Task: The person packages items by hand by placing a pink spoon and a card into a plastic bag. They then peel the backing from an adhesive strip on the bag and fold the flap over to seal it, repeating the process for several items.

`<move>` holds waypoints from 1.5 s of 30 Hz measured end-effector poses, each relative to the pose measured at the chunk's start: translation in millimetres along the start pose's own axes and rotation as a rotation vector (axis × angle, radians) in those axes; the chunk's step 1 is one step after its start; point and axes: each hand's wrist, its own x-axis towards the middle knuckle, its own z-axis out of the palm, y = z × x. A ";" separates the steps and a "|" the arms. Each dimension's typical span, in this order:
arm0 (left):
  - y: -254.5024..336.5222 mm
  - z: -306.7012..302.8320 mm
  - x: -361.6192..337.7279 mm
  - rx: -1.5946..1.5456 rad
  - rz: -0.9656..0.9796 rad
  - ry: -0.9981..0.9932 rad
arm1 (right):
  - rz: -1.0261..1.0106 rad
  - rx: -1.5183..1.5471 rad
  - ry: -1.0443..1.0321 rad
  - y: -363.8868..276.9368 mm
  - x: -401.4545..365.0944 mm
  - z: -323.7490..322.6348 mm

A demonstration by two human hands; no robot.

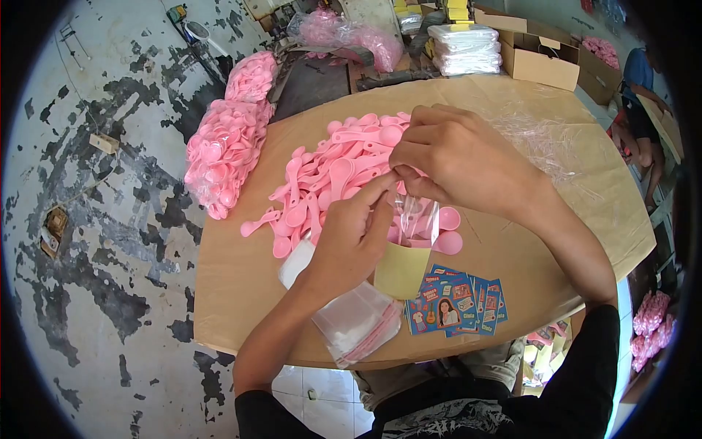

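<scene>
My left hand [356, 238] and my right hand [457, 157] meet above the table, fingers pinched at the top of a clear plastic bag [413, 212]. Pink spoons show through or behind the bag, and a pale yellow card [401, 272] is at its lower part. A heap of pink measuring spoons [340, 175] lies just beyond my hands. Flat clear bags [358, 322] with a reddish strip lie below my left hand. Printed blue cards [457, 304] are fanned out at the table's near side.
Bags of pink spoons [227, 154] stand at the left edge of the brown-covered table [556, 241]. Thin clear plastic scraps [541, 139] lie at the right. Behind are stacked clear packs [464, 50] and a cardboard box [541, 64]. Another person [640, 95] sits at the far right.
</scene>
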 end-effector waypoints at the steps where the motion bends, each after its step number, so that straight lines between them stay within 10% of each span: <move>1: 0.9 -0.4 -0.4 0.047 -0.007 -0.016 | 0.021 0.007 -0.037 0.0 0.7 -1.0; 9: -4.9 5.7 3.7 -0.365 -0.054 -0.008 | 0.405 0.679 0.385 36.9 -4.0 -43.4; 15: -6.9 0.4 11.1 -0.504 -0.139 0.012 | 0.443 1.147 -0.307 79.9 -84.8 -79.8; 20: -20.0 0.9 15.5 -0.552 -0.206 0.011 | 0.752 0.011 0.112 97.2 -144.0 -12.3; 25: -25.7 2.4 17.1 -0.592 -0.345 -0.152 | 0.630 0.535 0.455 72.9 -121.3 -21.5; 29: -13.4 6.1 13.0 -0.646 -0.287 -0.158 | 0.540 0.644 -0.052 -6.6 -85.7 1.7; 36: -6.1 2.6 13.1 -0.666 -0.268 -0.112 | 0.765 1.144 -0.300 39.6 -106.9 -24.4; 39: -8.5 4.1 12.2 -0.630 -0.260 -0.115 | 0.924 0.734 -0.128 59.9 -125.6 -13.6; 43: -6.9 4.0 12.2 -0.624 -0.241 -0.113 | 0.968 1.224 -0.177 57.2 -115.8 -46.7; 45: -4.1 4.5 10.5 -0.644 -0.253 -0.110 | 0.630 0.377 -0.109 66.4 -134.7 -17.4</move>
